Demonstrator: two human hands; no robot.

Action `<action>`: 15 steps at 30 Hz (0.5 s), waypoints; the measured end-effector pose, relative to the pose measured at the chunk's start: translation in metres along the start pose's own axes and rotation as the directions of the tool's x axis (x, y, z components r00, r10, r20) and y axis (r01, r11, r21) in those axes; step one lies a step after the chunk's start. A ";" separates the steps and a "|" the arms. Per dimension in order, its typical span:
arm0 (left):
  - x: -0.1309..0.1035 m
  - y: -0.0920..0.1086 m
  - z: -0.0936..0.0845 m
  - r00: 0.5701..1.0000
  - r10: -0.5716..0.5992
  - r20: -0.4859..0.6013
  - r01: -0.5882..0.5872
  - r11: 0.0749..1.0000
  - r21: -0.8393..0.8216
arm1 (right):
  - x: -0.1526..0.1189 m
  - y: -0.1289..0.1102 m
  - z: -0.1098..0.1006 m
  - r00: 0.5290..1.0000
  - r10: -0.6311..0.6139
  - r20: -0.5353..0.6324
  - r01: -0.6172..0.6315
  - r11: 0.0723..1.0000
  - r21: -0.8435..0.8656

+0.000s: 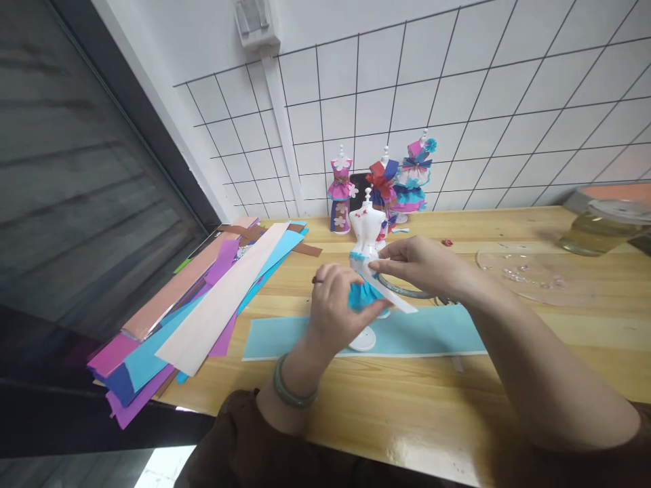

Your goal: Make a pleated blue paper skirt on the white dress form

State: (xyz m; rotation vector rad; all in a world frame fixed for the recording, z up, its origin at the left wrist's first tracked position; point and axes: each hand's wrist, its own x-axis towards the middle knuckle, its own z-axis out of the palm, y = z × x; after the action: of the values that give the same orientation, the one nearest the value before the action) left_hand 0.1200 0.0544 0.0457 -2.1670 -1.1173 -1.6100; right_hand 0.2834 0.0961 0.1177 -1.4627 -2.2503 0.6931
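The long, thin white strip (399,303) slants down from the small white plastic body form (368,227). The left hand (333,312) spreads thumb and finger around it; the right hand (424,263) is nearer its top, its grip unclear.

Left hand (338,305): raised, palm inward, thumb and fingers nearly pinched; bangle on wrist (298,381). Right hand (414,261): fingertips pinched, forearm (519,346) reaching in diagonally.

Toward four o'clock, the right forearm (519,346) hides the right end of the pale blue strip (422,332). At three o'clock, the picture's edge cuts off the clear container (593,234); small bits (523,274) nearer the centre are too tiny to identify. At one o'clock, a dark object (359,181) is partly hidden behind dress forms (384,186).
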 end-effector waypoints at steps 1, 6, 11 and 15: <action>-0.001 -0.003 0.002 0.996 -0.093 0.002 0.093 0.995 0.036 | 0.000 0.000 0.000 1.000 -0.001 -0.002 0.001 1.000 -0.010; -0.003 -0.009 0.007 0.941 -0.325 0.098 0.329 0.944 -0.025 | -0.006 -0.008 0.001 1.000 -0.026 0.015 0.027 0.998 -0.054; -0.001 -0.001 0.009 0.871 -0.483 0.089 0.491 0.856 -0.164 | -0.022 -0.025 0.002 0.999 -0.050 0.009 0.051 0.991 -0.120; -0.002 0.000 0.012 0.827 -0.555 0.090 0.555 0.779 -0.293 | -0.030 -0.033 0.004 0.999 -0.029 -0.043 0.017 0.969 -0.245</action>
State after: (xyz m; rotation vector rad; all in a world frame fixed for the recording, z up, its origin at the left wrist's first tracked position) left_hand 0.1281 0.0601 0.0394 -2.1240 -1.7356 -2.1527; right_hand 0.2685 0.0563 0.1326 -1.5422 -2.3804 0.3793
